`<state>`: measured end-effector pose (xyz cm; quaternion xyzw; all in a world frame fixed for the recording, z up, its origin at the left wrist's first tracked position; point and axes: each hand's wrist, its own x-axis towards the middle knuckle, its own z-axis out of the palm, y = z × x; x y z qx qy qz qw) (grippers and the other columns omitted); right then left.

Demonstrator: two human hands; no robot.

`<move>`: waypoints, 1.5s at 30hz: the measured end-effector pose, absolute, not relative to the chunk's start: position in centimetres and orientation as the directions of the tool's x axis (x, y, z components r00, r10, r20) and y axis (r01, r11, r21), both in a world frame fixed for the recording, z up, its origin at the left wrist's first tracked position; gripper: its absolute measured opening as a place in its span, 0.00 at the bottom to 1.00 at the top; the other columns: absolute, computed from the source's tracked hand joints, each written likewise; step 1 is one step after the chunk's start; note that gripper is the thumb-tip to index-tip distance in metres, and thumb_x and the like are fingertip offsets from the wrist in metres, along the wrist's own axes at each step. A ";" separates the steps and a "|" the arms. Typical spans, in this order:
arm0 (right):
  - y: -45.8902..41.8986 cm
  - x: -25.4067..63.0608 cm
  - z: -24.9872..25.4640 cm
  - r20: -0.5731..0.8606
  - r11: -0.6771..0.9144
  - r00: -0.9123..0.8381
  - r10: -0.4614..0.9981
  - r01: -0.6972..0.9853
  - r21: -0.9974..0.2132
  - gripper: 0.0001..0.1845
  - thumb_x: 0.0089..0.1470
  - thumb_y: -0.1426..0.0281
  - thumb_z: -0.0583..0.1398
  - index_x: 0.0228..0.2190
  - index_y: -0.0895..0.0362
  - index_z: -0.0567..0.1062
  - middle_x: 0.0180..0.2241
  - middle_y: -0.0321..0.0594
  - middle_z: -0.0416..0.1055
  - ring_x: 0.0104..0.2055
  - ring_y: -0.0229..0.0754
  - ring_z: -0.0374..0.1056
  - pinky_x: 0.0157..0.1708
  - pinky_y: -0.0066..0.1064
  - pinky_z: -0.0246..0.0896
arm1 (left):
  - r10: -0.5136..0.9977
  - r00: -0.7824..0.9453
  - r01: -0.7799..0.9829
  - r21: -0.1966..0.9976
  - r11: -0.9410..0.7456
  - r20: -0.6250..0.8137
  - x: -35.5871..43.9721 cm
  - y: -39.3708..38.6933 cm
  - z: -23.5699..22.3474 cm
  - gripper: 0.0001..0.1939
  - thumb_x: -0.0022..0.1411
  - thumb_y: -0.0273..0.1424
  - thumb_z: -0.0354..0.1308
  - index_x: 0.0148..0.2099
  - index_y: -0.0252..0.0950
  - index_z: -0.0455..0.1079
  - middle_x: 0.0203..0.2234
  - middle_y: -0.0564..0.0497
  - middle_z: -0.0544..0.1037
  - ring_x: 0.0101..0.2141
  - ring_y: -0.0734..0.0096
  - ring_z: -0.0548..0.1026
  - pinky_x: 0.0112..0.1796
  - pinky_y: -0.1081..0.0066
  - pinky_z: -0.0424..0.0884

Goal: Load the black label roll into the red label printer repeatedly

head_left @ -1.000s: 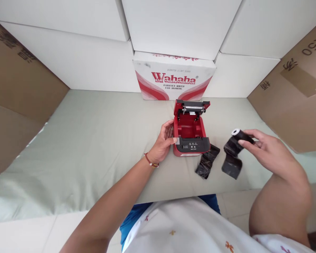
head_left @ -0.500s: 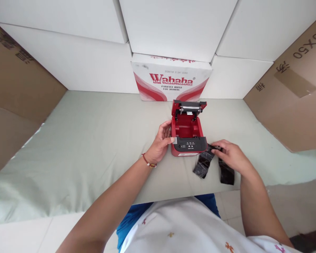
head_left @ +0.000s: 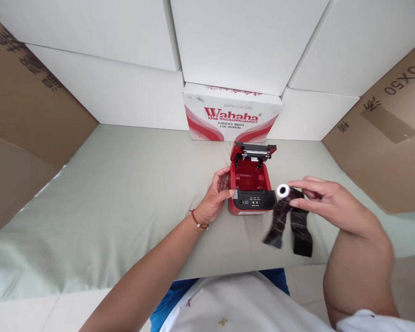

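A small red and black printer point(head_left: 254, 200) stands on the cloth with its lid point(head_left: 254, 151) raised, and its red inner bay holds nothing I can see. My left hand point(head_left: 217, 197) grips the printer's left side, thumb on the grey tab at the front corner and fingers along the wall. Just right of the printer, my right hand point(head_left: 321, 198) pinches a small paper roll point(head_left: 283, 191) between thumb and fingers. The roll's white end with its dark core hole faces me. Two crinkled black strips point(head_left: 301, 233) hang down from it.
Behind the printer, a white and red Wahaha water carton point(head_left: 233, 115) leans against stacked white boxes point(head_left: 228, 41). Brown cardboard panels stand at the left point(head_left: 31, 106) and right point(head_left: 383, 124). Pale green cloth point(head_left: 141, 184) covers the table, its front edge close to my body.
My right hand has lifted the paper roll off the cloth, turning its white end into view, with the black strips now dangling. My left hand keeps its hold on the printer.
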<state>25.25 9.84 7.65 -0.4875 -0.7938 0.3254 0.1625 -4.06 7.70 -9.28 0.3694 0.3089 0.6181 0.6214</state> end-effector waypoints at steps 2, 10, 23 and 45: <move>11.1 22.5 6.9 -0.067 0.340 -0.486 0.871 0.697 -0.631 0.22 0.60 0.54 0.68 0.52 0.49 0.86 0.31 0.36 0.76 0.27 0.39 0.62 0.29 0.32 0.61 | 0.996 0.052 -0.549 0.835 -0.035 0.075 -4.1 7.7 -9.2 0.38 0.55 0.39 0.76 0.65 0.49 0.67 0.70 0.49 0.68 0.72 0.50 0.61 0.72 0.46 0.56; 13.2 14.2 3.9 -0.090 0.415 -0.427 0.900 0.901 -0.122 0.19 0.63 0.68 0.63 0.54 0.44 0.83 0.47 0.40 0.85 0.44 0.51 0.79 0.39 0.37 0.67 | 0.978 -0.133 -0.283 0.940 -0.191 0.158 -3.4 6.2 -8.7 0.25 0.65 0.37 0.68 0.62 0.48 0.68 0.66 0.46 0.70 0.69 0.53 0.65 0.69 0.47 0.63; 14.4 13.0 3.0 -0.150 0.438 -0.446 0.883 0.895 -0.081 0.19 0.64 0.67 0.62 0.55 0.47 0.82 0.43 0.45 0.86 0.42 0.54 0.81 0.40 0.40 0.71 | 0.574 0.151 0.639 0.364 -0.678 0.805 -2.0 3.1 -6.7 0.22 0.65 0.26 0.62 0.61 0.40 0.73 0.47 0.45 0.86 0.53 0.55 0.80 0.57 0.53 0.71; 11.0 19.0 4.6 0.404 0.748 -0.645 0.648 0.639 -0.179 0.23 0.73 0.73 0.51 0.62 0.55 0.75 0.50 0.45 0.85 0.51 0.48 0.81 0.68 0.53 0.68 | 0.492 0.230 0.690 0.216 -0.691 0.840 -1.7 2.3 -7.4 0.22 0.68 0.26 0.59 0.63 0.42 0.72 0.45 0.47 0.88 0.48 0.58 0.83 0.54 0.54 0.67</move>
